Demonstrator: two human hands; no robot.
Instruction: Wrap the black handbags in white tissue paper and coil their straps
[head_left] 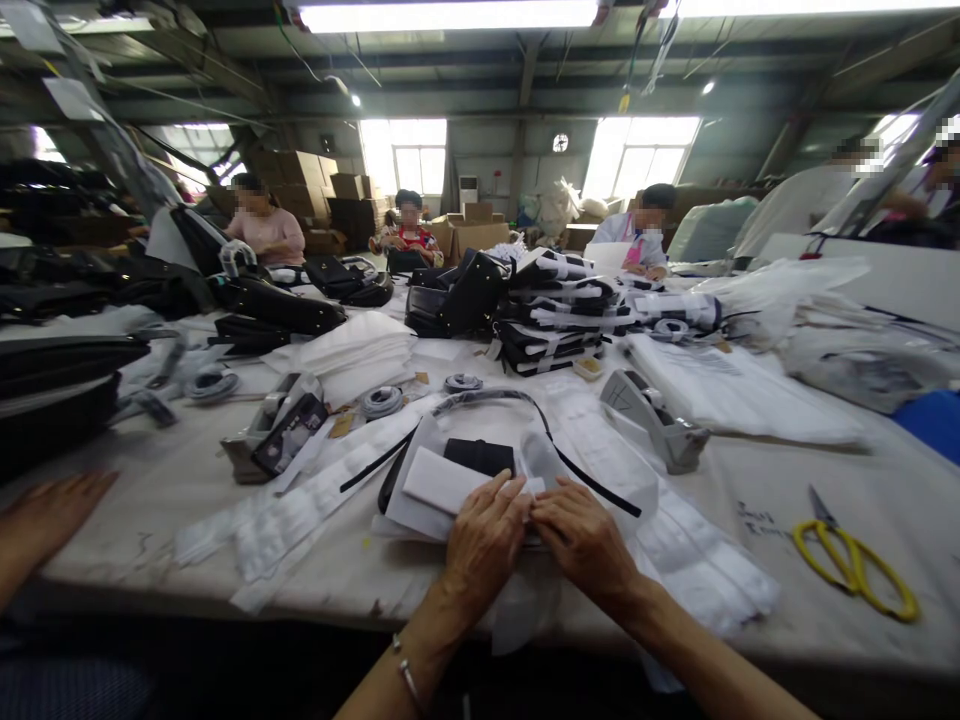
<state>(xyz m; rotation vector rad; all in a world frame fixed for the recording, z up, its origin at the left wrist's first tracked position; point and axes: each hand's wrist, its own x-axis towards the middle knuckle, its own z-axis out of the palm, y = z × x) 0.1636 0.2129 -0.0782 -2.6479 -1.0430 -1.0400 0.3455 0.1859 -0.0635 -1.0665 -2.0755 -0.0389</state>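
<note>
My left hand (484, 545) and my right hand (581, 540) lie side by side on the table edge, fingertips meeting over white wrapping paper (442, 480). Their fingers are curled and pinch the paper where it covers a black bag (480, 456). The bag's thin black strap (525, 415) arcs behind and runs out to the right. More white paper sheets (697, 560) spread under and beside my right wrist.
Yellow scissors (855, 565) lie at the right. Two grey tape dispensers (652, 405) (274, 430) stand behind. Piles of wrapped black bags (555, 310) fill the middle. Another person's hand (52, 505) rests at the left edge. Several workers sit at the far side.
</note>
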